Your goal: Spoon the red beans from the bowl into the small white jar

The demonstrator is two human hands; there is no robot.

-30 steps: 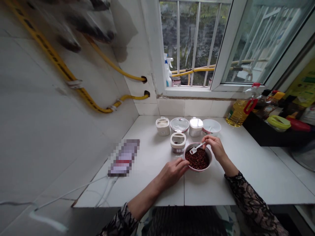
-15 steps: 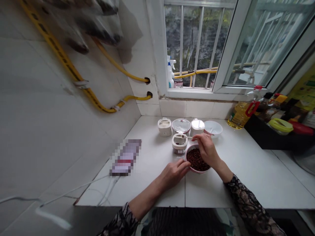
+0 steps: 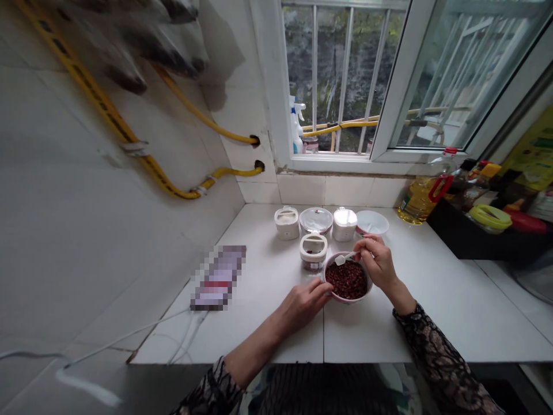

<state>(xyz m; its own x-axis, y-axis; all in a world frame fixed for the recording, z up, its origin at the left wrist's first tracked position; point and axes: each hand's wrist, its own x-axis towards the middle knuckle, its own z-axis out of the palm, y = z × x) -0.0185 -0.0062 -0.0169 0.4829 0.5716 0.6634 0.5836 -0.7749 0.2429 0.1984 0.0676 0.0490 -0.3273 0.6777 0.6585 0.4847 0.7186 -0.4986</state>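
Observation:
A pink-rimmed bowl (image 3: 346,300) on the white counter is filled with dark reddish-brown peppercorn-like bits (image 3: 345,281). My left hand (image 3: 309,300) grips the bowl's left rim, fingers closed against it. Over the bowl's far right side, my right hand (image 3: 375,262) pinches a small white spoon (image 3: 341,260); its scoop end hangs above the bits. Just behind the bowl, to the left, stands a seasoning jar (image 3: 313,253) with its white lid frame and some dark contents showing.
A white jar (image 3: 287,223), a lidded bowl (image 3: 316,220), another white jar (image 3: 344,225) and a white bowl (image 3: 372,222) line the back. A blurred-out flat object (image 3: 219,278) lies left with a cable. An oil bottle (image 3: 421,196) stands by a black box (image 3: 453,233) of condiments.
My right hand has moved right and toward me, bringing the spoon from over the seasoning jar to above the bowl. My left hand stays on the bowl's rim.

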